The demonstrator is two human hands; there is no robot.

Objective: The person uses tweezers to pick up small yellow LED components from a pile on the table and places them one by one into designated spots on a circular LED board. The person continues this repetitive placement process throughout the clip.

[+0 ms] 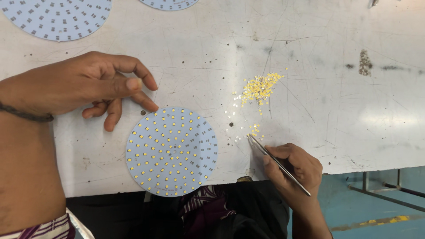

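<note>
The left hand [88, 84] rests loose and empty on the white counter [310, 53], fingertips just at ten o'clock of the round board [171, 151], a thin, stiff, light disc best steadied by its rim. At three o'clock of the board the right hand [294, 168] pinches thin metal tweezers [276, 163], tips down among tiny yellow chips [260, 87]; these look featherlight, easily scattered, and best gripped gently by their edges.

Slim polished steel tweezers [279, 164]: smooth, glossy. Round pale-blue circuit board [171, 151]: matt, smooth face, studded with small yellow chips. White-painted worktable [318, 66]: scratched, scuffed, stained, dull sheen. Loose yellow chips [260, 86]: matt.
</note>
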